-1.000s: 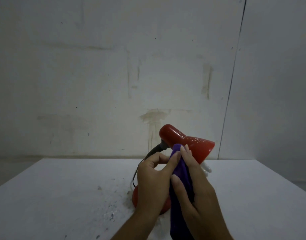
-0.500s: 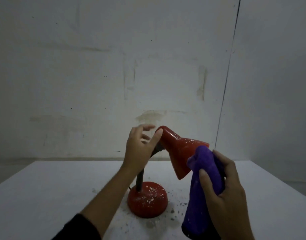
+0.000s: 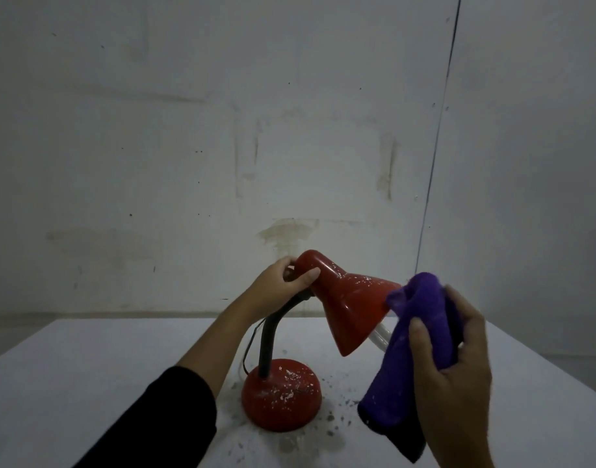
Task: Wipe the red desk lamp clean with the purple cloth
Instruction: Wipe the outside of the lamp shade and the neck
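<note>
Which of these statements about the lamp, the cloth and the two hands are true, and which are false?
1. The left hand grips the top of the lamp shade. True.
2. The cloth lies flat on the table. False: the right hand holds it up beside the shade's rim.
3. The base has white specks. True.
4. The lamp lies on its side. False: it stands on its base.

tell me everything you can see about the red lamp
The red desk lamp stands upright on the white table: a round domed base, a black bendable neck, and a glossy cone shade tilted down to the right with a white bulb poking out. A thin dark cord trails behind the neck. Whitish specks dot the base and shade. The left hand grips the shade's narrow top; the purple cloth, held by the right hand, meets its rim.
</note>
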